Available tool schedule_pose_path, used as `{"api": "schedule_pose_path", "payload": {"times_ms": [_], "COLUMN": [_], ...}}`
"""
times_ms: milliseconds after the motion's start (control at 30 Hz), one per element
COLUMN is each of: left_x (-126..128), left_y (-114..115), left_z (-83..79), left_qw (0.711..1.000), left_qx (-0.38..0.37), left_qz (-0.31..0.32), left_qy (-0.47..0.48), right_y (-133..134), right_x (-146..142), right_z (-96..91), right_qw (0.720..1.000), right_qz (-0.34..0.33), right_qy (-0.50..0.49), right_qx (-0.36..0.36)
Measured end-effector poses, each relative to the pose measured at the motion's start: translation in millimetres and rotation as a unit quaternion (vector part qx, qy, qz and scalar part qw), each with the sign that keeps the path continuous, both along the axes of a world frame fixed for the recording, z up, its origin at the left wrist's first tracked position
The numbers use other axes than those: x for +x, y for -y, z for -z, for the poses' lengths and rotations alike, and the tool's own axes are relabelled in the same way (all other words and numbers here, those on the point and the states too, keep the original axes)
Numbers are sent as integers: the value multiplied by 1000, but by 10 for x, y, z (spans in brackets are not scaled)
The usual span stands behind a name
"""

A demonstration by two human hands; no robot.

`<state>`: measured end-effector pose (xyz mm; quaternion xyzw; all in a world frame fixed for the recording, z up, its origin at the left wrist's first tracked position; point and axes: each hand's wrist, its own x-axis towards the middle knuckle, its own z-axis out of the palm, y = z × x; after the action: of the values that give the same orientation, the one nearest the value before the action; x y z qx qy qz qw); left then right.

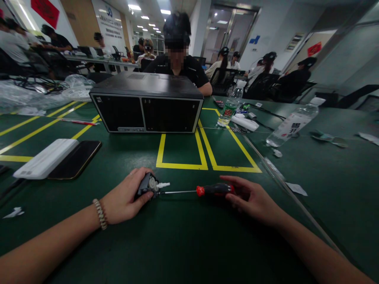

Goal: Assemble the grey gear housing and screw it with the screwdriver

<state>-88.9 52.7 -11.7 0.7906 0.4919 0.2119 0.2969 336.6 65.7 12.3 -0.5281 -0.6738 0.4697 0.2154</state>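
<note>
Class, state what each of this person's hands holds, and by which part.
The left hand grips a small dark-grey plastic mechanism by its left side; the right hand holds a red-and-black-handled screwdriver by the handle's rear end.

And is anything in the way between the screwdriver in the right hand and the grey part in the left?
Nothing visible: the right hand holds the screwdriver, whose shaft runs straight to the grey part in the left hand. Exactly where they meet is too small to tell.

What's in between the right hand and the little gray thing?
A screwdriver: in the head view, its handle is at the right hand, its shaft points at the gray thing.
</note>
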Motion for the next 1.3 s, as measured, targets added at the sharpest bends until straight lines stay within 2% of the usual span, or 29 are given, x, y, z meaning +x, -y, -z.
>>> {"api": "schedule_pose_path", "payload": {"times_ms": [133, 300, 433, 533, 633, 733, 900, 1000, 1067, 1133, 1167, 1233, 1300], "left_x": [4, 13, 24, 33, 23, -2, -6, -54, -176, -396, -541, -871, -1204], "left_y": [-4, -25, -25, -24, -37, -54, -34, -28, -75, -176, -242, -381, -497], "left_z": [-9, 0, 2, -46, -117, -160, -182, -284, -415, -560, -620, -680, -642], "left_qw": [1000, 1000, 1000, 999, 996, 997, 998, 998, 998, 989, 980, 942, 891], "left_qx": [5, -1, 4, 43, 77, 74, 66, 61, 65, 100, 117, 144, 110], "left_qz": [3, 4, -5, 3, 19, 11, 10, 12, -18, -110, -159, -252, -340], "left_qy": [1, -1, -5, -12, -31, -28, -17, -9, -4, 1, -34, -168, -279], "right_y": [10, 11, 14, 2, -41, -91, -110, -97, -94, -96, -98, -100, -100], "right_x": [-12, -22, 15, 95, 193, 258, 294, 300, 299, 296, 294, 286, 277], "right_z": [-37, -41, -48, -79, -80, -40, 14, 21, 25, 32, 35, 39, 40], "right_qw": [1000, 1000, 999, 999, 996, 994, 994, 993, 993, 993, 993, 993, 992], "right_qz": [-18, 3, -10, -3, 34, 53, 22, 13, 13, 11, 10, 7, 1], "right_qy": [1, -15, -37, -34, -19, -20, 25, 51, 56, 56, 57, 61, 71], "right_qx": [-4, -10, -15, 24, 80, 89, 106, 110, 106, 103, 101, 99, 103]}}
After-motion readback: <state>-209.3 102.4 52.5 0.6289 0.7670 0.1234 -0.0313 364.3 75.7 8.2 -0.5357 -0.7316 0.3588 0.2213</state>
